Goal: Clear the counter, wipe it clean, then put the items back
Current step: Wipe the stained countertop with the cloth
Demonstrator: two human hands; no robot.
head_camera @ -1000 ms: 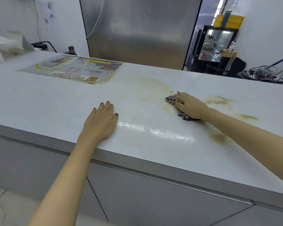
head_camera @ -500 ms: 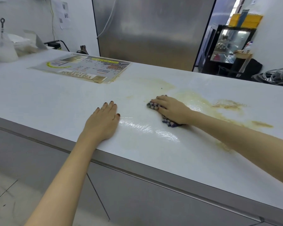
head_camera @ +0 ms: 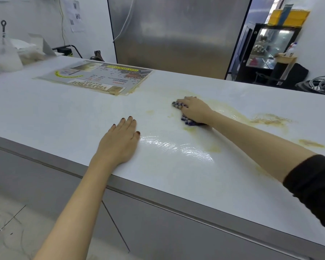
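Far left on the white counter point(head_camera: 45, 113) a cloudy plastic tub point(head_camera: 6, 53) stands at the back edge, with a laminated menu sheet point(head_camera: 98, 79) lying flat just to its right. Then comes the left hand point(head_camera: 118, 141), palm down, fingers straight and close together, resting on bare counter near the front edge and holding nothing. Right of it a wet streak point(head_camera: 176, 147) gleams, and beyond that the right hand point(head_camera: 195, 109) lies over the bunched blue-and-white cloth point(head_camera: 186, 120), fingers fairly flat and pressing it to the counter at the left end of the brown smears point(head_camera: 270, 120).
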